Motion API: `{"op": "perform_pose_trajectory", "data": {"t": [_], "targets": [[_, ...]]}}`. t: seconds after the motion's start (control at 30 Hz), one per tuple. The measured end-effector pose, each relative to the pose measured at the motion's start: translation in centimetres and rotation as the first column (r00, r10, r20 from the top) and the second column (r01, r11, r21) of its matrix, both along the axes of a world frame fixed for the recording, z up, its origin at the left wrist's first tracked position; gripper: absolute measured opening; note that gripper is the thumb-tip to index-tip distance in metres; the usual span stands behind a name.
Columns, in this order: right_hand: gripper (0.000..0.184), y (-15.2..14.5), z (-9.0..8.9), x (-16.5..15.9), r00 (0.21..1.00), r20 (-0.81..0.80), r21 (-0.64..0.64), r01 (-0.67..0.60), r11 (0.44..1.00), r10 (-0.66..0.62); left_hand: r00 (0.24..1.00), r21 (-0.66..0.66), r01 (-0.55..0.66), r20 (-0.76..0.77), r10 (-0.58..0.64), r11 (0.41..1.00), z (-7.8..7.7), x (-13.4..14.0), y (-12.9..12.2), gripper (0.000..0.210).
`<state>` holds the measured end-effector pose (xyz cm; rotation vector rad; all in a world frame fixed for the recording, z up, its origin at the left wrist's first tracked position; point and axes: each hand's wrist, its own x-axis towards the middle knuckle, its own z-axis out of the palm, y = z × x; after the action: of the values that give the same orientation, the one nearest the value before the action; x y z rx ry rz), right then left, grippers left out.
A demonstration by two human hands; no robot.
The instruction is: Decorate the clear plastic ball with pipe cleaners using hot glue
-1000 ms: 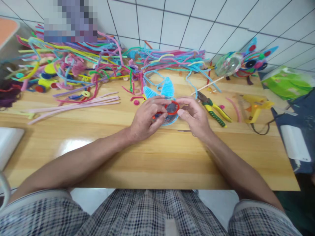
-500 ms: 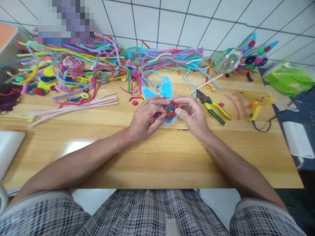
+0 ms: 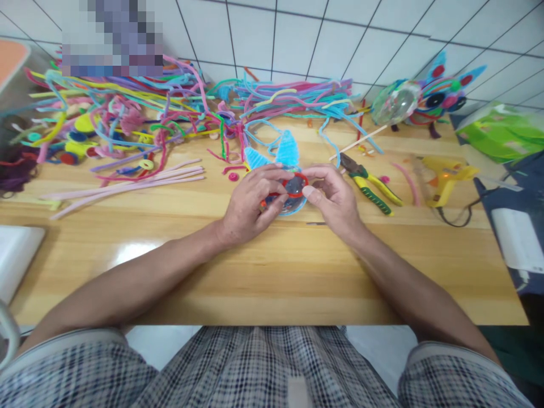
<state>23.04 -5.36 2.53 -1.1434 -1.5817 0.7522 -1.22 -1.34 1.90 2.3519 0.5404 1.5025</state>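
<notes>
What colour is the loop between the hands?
The loop is red; it shows best in the head view.

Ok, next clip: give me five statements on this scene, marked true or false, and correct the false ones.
The left hand and right hand are both at the red ring. True.
The right hand grips the pliers. False: the pliers lie on the table.
The glue gun is yellow. True.
The big-eyed figure is at the upper left. False: the big-eyed figure is at the upper right.
Pale pink stems lie left of the left hand. True.

Craft workspace, wooden table [image 3: 272, 277], pipe cleaners [image 3: 297, 101], pliers [image 3: 370, 185], glue gun [image 3: 444, 178]
</notes>
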Motion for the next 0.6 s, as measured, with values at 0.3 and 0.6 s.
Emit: {"op": "perform_pose_trajectory", "data": {"t": [0.3,0.6], "targets": [[0.037,-1.3,-0.9,0.7,0.93,0.276,0.408,0.115,0.906,-0.242,1.0,-0.038,0.01,-0.026,-0.011,0.999,-0.1,-0.4,0.2,0.004],[0.054,-3.7,-3.3,1.3,0.831,0.512,0.432,-0.032,0.902,-0.216,1.0,-0.022,-0.002,-0.003,0.002,1.0,0.0,-0.3,0.3,0.004]]}}
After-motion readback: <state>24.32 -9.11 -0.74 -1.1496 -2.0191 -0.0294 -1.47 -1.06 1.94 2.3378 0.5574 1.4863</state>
